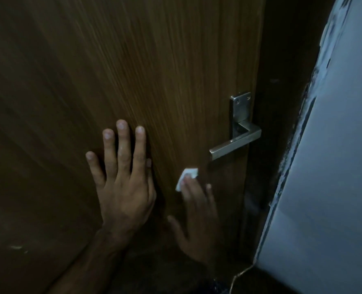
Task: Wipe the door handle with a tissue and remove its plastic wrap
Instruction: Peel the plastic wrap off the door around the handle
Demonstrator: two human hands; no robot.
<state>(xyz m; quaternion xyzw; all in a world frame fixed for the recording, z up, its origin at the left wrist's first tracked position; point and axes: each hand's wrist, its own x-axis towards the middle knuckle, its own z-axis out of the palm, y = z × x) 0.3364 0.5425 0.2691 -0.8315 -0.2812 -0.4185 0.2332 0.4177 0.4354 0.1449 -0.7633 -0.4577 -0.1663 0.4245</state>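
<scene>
A silver lever door handle (pixel 235 145) on a narrow metal backplate sits near the right edge of the dark brown wooden door (pixel 133 60). Whether plastic wrap covers it cannot be told in the dim light. My left hand (pixel 122 177) lies flat on the door with fingers spread, left of the handle. My right hand (pixel 197 213) is motion-blurred just below and left of the lever's tip, fingers stretched out and thumb spread. A small folded white tissue (pixel 186 177) sits under its fingertips against the door, apart from the handle.
The door's edge and a dark frame (pixel 281 102) run down right of the handle. A pale grey wall (pixel 334 166) with a rough dark edge fills the far right. A thin cord (pixel 241 274) hangs at the bottom near the wall.
</scene>
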